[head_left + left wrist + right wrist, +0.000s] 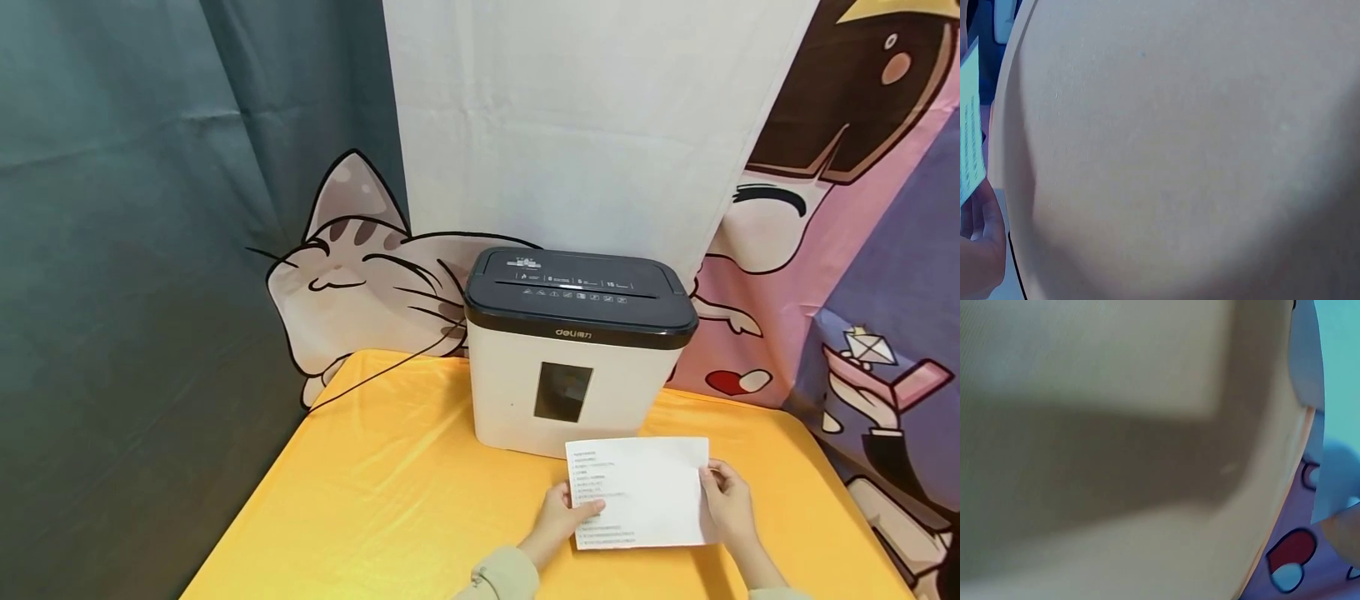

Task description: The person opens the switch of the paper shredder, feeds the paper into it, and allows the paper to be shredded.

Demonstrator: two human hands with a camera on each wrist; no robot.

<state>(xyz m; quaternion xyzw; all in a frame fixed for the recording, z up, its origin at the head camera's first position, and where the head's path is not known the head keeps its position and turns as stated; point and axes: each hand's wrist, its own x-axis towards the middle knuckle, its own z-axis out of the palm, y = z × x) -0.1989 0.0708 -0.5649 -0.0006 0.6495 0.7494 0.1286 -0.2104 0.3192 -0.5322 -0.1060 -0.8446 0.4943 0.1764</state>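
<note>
A white sheet of paper (652, 492) with printed lines down its left side is held up in front of the shredder. My left hand (558, 518) pinches its left edge, thumb on the printed face. At the right edge, my right hand (727, 498) pinches the sheet between thumb and fingers. Behind the paper stands a white paper shredder (502, 392) with a black top and a narrow slot. In the left wrist view, part of the paper (969, 125) and the left hand (982, 250) show. The right wrist view catches the paper (1341, 381) and a fingertip (1344, 534).
A yellow cloth (360, 500) covers the table. A thin black cord (375, 375) runs from the shredder's left side to the table's left edge. Printed curtains (585, 108) with cartoon figures hang behind and on both sides.
</note>
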